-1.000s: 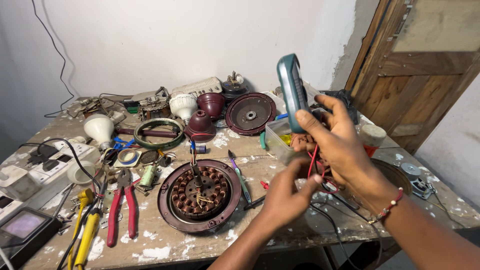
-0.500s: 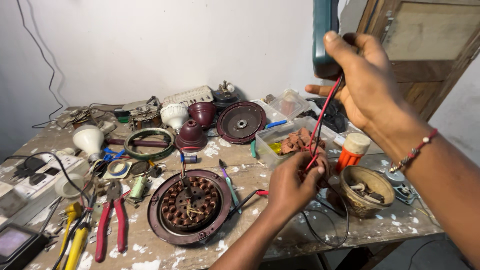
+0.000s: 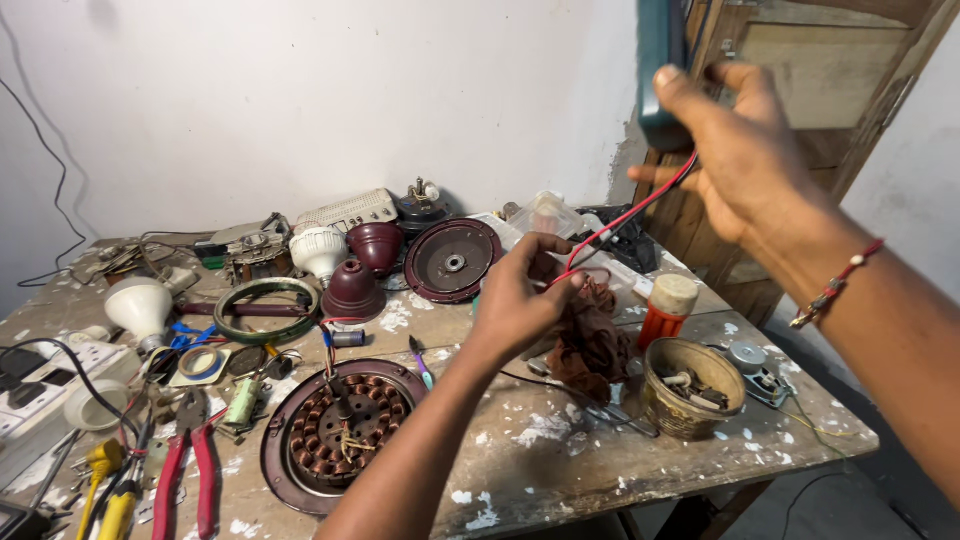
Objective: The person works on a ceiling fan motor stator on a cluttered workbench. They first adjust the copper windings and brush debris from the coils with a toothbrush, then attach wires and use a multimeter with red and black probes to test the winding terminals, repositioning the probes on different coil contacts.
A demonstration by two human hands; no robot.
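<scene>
My right hand [image 3: 735, 150] is raised high at the upper right and grips a dark teal handheld meter [image 3: 660, 75]. A red test lead [image 3: 625, 220] runs down from the meter to my left hand [image 3: 520, 295], which pinches the lead above the workbench. Below and left of that hand lies a round fan motor stator [image 3: 340, 435] with copper windings, seated in its dark maroon housing. A crumpled brown rag [image 3: 590, 340] lies just right of my left hand.
On the paint-spattered bench [image 3: 530, 450] lie red-handled pliers [image 3: 185, 475], a maroon fan cover disc [image 3: 452, 262], white bulbs [image 3: 140, 305], a green ring [image 3: 265, 310], an orange bottle [image 3: 665, 310] and a metal bowl of small parts [image 3: 690, 385]. A wooden door [image 3: 820, 90] stands behind.
My right hand has lifted the meter from chest height to well above the bench, drawing the red lead taut. My left hand stays on the lead.
</scene>
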